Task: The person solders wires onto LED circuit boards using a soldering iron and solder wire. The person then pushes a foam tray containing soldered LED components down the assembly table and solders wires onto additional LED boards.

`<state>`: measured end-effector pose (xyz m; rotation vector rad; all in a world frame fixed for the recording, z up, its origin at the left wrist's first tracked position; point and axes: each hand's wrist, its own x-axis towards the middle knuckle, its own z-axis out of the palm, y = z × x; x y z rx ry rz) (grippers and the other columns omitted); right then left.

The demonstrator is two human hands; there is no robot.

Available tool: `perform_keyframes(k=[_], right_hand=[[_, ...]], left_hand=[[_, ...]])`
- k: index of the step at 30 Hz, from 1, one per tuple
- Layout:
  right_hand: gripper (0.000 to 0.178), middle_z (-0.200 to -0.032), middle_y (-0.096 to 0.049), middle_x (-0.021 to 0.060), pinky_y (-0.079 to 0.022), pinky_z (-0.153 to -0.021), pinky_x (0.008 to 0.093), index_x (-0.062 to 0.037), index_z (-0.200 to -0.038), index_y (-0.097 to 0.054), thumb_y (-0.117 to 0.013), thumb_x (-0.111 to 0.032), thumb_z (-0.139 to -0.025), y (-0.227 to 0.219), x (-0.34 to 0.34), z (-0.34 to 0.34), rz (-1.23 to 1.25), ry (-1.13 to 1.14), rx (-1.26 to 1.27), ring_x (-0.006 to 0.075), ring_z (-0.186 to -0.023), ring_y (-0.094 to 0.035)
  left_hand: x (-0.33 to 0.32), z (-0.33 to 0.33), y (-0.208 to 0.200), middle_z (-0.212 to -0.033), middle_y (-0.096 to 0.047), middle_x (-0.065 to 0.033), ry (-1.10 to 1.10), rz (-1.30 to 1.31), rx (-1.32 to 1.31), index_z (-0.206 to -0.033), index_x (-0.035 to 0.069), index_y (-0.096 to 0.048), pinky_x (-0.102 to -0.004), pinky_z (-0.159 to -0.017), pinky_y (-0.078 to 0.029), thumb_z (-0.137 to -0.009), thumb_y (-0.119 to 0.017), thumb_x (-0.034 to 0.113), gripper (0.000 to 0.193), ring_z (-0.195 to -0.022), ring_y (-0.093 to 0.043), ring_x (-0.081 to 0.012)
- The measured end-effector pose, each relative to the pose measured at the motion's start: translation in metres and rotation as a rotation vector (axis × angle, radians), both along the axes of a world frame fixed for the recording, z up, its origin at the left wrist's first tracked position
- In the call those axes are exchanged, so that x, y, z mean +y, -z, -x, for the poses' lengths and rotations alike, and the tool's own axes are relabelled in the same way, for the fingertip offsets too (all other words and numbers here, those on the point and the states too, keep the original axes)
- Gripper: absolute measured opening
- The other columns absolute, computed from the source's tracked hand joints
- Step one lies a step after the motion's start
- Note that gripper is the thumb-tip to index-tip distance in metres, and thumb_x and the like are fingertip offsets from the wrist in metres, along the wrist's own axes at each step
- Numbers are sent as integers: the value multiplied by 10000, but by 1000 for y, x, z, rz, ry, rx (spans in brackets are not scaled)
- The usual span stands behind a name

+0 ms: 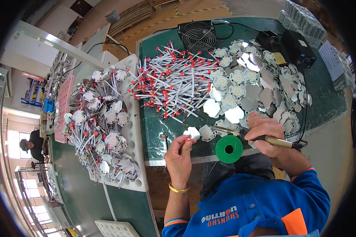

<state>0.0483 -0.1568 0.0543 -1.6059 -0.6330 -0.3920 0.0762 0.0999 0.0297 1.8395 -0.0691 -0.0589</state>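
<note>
Windows (31,189) burn white over there, plates (234,115) throw back glare, and everything bows toward dark edges.

Printed in bold capitals on the chest of the blue work shirt (261,193), in two slanting rows of lettering (221,216), one white and one orange, large enough to read. Set out in faint lines on the white paper sheet (331,61) at the upper right, just beside the stacked silvery parts (343,81), but too small to make out. Stuck on the black electrical box (296,51) near the far right corner of the bench, as a pale label (303,43), likewise too small to read. Marked across the floor beyond the bench: yellow-and-black warning stripes (205,10).
</note>
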Motion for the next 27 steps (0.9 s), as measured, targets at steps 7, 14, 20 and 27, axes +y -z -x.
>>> perform_keyframes(k=[7, 14, 20, 27], right_hand=[[271, -664, -552, 108, -373, -587, 348, 37, -847, -625, -558, 7, -586, -3, -3, 6, -32, 98, -31, 230, -587, -471], [275, -664, -570, 91, -375, -580, 345, 29, -875, -601, -529, -11, -612, -5, -11, 15, -28, 106, -78, 215, -574, -473], [260, -634, -557, 76, -353, -555, 335, 24, -872, -593, -519, -14, -625, -11, -10, 24, -32, 106, -107, 199, -552, -455], [229, -620, -546, 67, -347, -547, 334, 25, -866, -588, -521, -23, -653, -15, -14, 30, -31, 124, -153, 193, -535, -431]], left_hand=[[14, 2, -8, -876, -633, -32, -151, 216, 55, -1049, -4, -583, -187, -616, -402, -895, -559, 80, 177, -666, -482, -44], [42, -7, -23, -835, -612, -35, -318, -265, -190, -1000, 11, -625, -224, -587, -427, -869, -602, 93, 156, -655, -513, -77], [55, -12, 15, -885, -642, -124, -292, -646, -259, -1057, 7, -606, -329, -644, -493, -801, -654, 78, 270, -760, -624, -211], [50, -5, 31, -944, -613, -122, -237, -819, -316, -1171, 47, -523, -406, -721, -461, -722, -687, 49, 478, -866, -580, -299]])
